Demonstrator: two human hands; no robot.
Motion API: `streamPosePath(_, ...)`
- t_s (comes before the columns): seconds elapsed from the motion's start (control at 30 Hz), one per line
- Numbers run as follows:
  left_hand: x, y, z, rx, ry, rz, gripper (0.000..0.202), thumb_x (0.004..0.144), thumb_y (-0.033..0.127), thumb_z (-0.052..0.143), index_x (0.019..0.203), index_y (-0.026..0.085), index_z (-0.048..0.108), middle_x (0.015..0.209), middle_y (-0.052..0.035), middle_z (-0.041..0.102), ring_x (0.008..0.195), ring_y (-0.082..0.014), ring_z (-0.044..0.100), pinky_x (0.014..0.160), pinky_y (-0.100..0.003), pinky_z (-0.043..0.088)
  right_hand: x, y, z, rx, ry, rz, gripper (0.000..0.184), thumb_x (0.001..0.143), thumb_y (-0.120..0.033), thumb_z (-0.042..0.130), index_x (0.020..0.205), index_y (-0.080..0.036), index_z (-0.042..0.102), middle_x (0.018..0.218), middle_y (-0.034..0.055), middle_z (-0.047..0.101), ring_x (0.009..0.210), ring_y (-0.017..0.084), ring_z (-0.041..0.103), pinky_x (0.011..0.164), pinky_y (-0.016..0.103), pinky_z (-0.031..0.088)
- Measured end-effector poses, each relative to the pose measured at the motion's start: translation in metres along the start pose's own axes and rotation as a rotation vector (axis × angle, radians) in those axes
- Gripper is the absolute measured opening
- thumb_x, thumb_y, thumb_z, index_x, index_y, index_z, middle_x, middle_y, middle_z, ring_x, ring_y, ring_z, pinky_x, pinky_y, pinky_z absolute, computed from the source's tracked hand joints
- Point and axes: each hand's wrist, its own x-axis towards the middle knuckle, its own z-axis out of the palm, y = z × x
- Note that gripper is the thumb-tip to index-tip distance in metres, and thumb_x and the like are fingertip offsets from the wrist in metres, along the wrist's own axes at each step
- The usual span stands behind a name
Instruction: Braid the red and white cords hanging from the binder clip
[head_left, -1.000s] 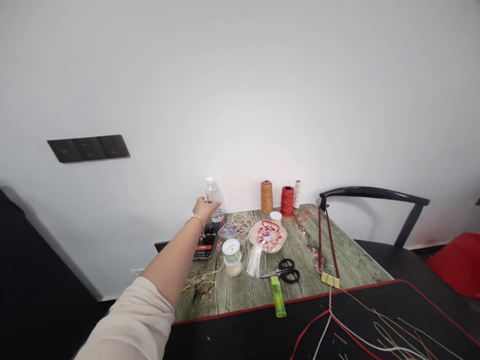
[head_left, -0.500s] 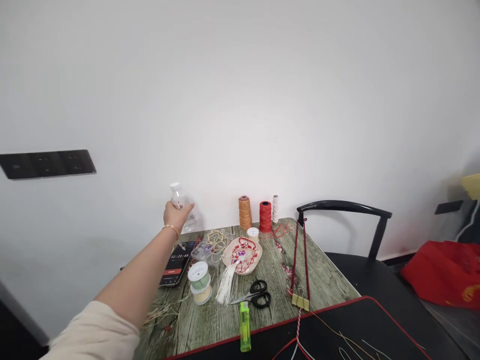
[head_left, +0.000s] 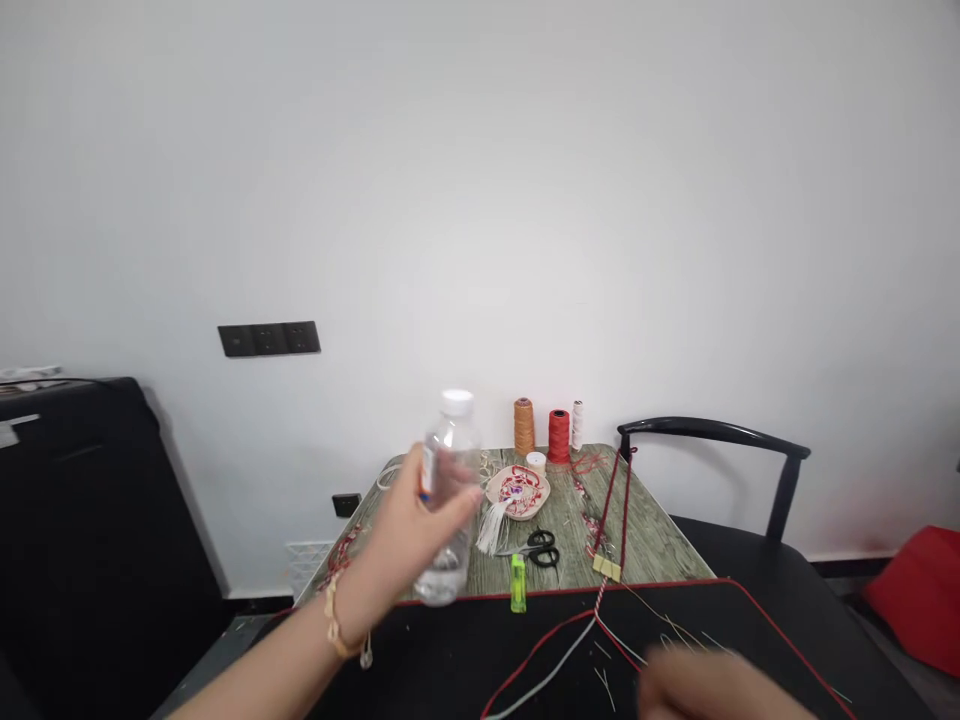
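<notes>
Nearest, the right hand (head_left: 712,685) is showing at the bottom edge, blurred; whether its fingers are gripping anything, I cannot tell. The left hand (head_left: 420,530) is wrapping its fingers around a clear bottle (head_left: 459,447), thumb across the near side, holding it nearly upright with the white cap (head_left: 457,402) on, above the fingertips. Beyond and right of those fingers, a red-and-white cord (head_left: 601,597) is hanging from a clip (head_left: 607,569), a green lighter (head_left: 518,583) and scissors (head_left: 544,548) are lying, and farther off thread spools (head_left: 559,437) are standing. The step in hand is seemingly handling the bottle; the next move is probably calling for a steady grip, clear of the cord.
</notes>
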Motion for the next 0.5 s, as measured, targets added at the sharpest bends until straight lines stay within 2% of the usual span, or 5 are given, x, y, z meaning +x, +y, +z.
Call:
streamPosePath(0.07,-0.038,0.014,0.017,0.097,-0.141,0.033,0.025,0.074,0.027,0.066,0.094,0.023,0.051,0.085,-0.0017,0.065,0.073,-0.018,0.062,0.067,-0.031,0.05,0.007,-0.015,-0.005,0.034,0.033,-0.005,0.029,0.099,-0.044,0.036,0.091,-0.026,0.056,0.075,0.0006,0.061,0.065,0.015,0.056,0.058,0.027,0.048)
streamPosePath(0.13,-0.065,0.022,0.032,0.215,-0.24,0.135,0.032,0.071,0.022,0.067,0.099,0.024,0.051,0.085,-0.0013,0.064,0.073,-0.0191,0.061,0.066,-0.032,0.05,0.021,-0.029,-0.008,0.138,0.222,-0.038,0.035,0.099,-0.05,0.029,0.091,-0.024,0.051,0.069,-0.001,0.056,0.06,0.014,0.052,0.056,0.027,0.043)
streamPosePath(0.2,-0.08,0.021,0.044,0.34,-0.241,0.257,0.035,0.073,0.018,0.06,0.106,0.024,0.05,0.091,-0.0038,0.065,0.078,-0.0215,0.062,0.069,-0.035,0.051,0.034,-0.04,-0.011,0.067,0.327,-0.071,0.039,0.097,-0.052,0.03,0.078,-0.022,0.046,0.066,-0.0013,0.052,0.059,0.014,0.049,0.054,0.026,0.036)
streamPosePath(0.4,-0.077,-0.002,0.061,0.802,-0.076,0.499,0.067,0.071,0.019,0.059,0.135,0.018,0.04,0.108,-0.0172,0.064,0.083,-0.033,0.064,0.068,-0.048,0.054,0.044,-0.029,-0.012,-0.337,0.385,0.156,0.051,0.094,-0.055,0.034,0.056,-0.021,0.032,0.053,-0.0008,0.043,0.052,0.014,0.037,0.053,0.029,0.023)
streamPosePath(0.5,-0.068,-0.007,0.066,0.66,-0.222,0.454,0.067,0.066,0.028,0.065,0.129,0.013,0.047,0.108,-0.0209,0.066,0.088,-0.0359,0.065,0.072,-0.049,0.055,0.047,-0.015,-0.007,-0.198,0.352,0.142,0.05,0.092,-0.053,0.04,0.055,-0.021,0.025,0.051,-0.003,0.034,0.05,0.012,0.034,0.049,0.027,0.023)
